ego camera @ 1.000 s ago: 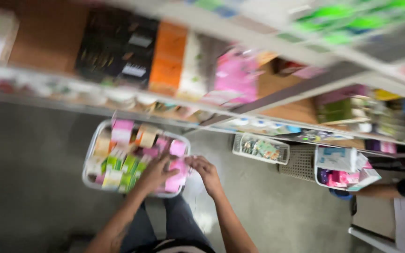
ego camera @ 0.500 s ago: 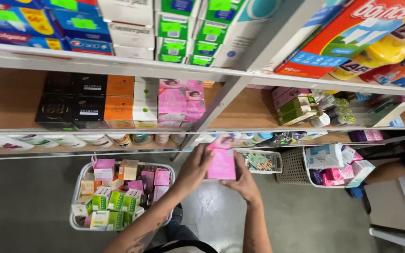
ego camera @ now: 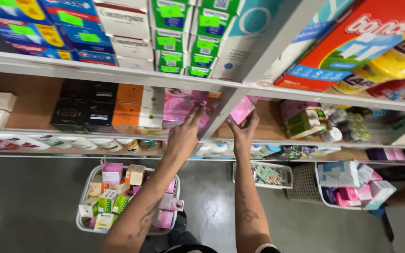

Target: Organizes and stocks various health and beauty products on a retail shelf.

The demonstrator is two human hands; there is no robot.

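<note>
My right hand (ego camera: 243, 131) holds a small pink box (ego camera: 241, 109) up at the middle shelf, just right of the slanted shelf post. My left hand (ego camera: 184, 133) reaches to the stack of pink boxes (ego camera: 178, 108) on that shelf, fingertips touching them. Below my arms on the floor stands a white wire basket (ego camera: 84, 220) filled with several small pink, green and orange boxes.
Black and orange boxes (ego camera: 100, 107) stand left of the pink stack. The upper shelf carries blue, white and green cartons (ego camera: 118, 23) and a large red box (ego camera: 352, 42). Two more baskets (ego camera: 264, 174) of goods (ego camera: 348, 185) sit on the grey floor at right.
Both hands rose from the floor basket to the middle shelf, the right one carrying the pink box up. The view tilted upward, bringing the upper shelf into sight.
</note>
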